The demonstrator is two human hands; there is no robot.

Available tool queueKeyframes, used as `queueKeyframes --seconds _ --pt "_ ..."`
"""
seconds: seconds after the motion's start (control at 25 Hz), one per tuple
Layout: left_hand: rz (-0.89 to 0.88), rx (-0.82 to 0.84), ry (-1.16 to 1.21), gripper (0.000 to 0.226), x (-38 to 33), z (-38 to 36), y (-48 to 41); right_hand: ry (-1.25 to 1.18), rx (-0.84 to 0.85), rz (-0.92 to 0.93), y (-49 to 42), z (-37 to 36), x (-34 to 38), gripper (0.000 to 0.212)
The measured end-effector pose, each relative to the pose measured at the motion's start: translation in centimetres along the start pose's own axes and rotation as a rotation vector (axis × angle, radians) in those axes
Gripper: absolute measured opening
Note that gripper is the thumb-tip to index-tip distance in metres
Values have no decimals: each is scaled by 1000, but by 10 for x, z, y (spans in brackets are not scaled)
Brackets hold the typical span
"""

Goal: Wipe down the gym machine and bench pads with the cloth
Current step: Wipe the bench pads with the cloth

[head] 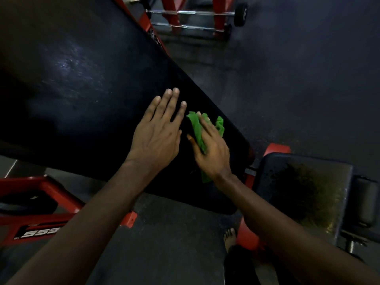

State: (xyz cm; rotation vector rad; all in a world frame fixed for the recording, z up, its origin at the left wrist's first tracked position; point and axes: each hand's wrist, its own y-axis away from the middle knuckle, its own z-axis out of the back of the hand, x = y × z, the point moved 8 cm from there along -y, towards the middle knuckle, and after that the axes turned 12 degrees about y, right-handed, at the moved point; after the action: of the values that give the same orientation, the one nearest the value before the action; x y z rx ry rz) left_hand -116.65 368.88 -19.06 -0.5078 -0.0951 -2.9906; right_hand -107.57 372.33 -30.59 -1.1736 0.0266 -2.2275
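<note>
1. We saw the cloth (197, 131) as a bright green rag, crumpled and bunched, with one end poking out past the fingertips and another trailing out below the wrist.
2. It lay on the long black bench pad (92, 89), near that pad's lower right edge.
3. The right hand (211, 150) pressed down on the cloth, fingers laid fairly straight over it and the thumb spread out to the left.
4. The left hand (158, 132) rested flat on the same pad just beside the cloth, fingers straight and slightly fanned, holding nothing.
5. The pad's surface was dark and glossy, with a dull sheen towards its upper left.
6. A smaller black seat pad (304, 188) sat to the right, its surface speckled.
7. On the red frame (39, 202) at lower left, a black label (39, 233) carried white characters that looked to us like "555"; we could not read them with certainty.
8. A bare foot (230, 237) stood on the dark floor (308, 68) below.
</note>
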Motion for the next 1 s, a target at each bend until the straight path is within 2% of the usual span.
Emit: queueKeyframes --seconds 0.04,0.16,0.2,0.36,0.44,0.52,0.68,0.76,0.88,1.0 --pt "-2 2 -1 65 0 0 0 -2 -5 -35 -6 3 -6 52" --pt "-6 -6 39 64 -2 3 -1 -35 -48 -406 -41 16 -42 45" --pt "-5 -13 50 63 -1 5 0 -21 -53 -445 -48 18 -42 45" --pt "47 -52 61 63 18 24 15 -27 -29 -249 -39 19 7 49" --pt "73 -70 65 63 30 37 26 -36 -52 -229 -47 25 26 48" --pt "89 -99 71 60 42 49 36 -58 -105 -195 -79 36 53 46" --pt "148 -140 68 64 62 71 59 2 -150 70 -151 58 134 45" --pt "187 -160 68 65 71 78 70 43 -147 146 -156 59 145 47" --pt "195 -185 60 66 80 82 81 35 -178 135 -126 53 111 49" --pt "189 -199 56 64 86 86 90 -5 -162 42 -121 48 104 49"
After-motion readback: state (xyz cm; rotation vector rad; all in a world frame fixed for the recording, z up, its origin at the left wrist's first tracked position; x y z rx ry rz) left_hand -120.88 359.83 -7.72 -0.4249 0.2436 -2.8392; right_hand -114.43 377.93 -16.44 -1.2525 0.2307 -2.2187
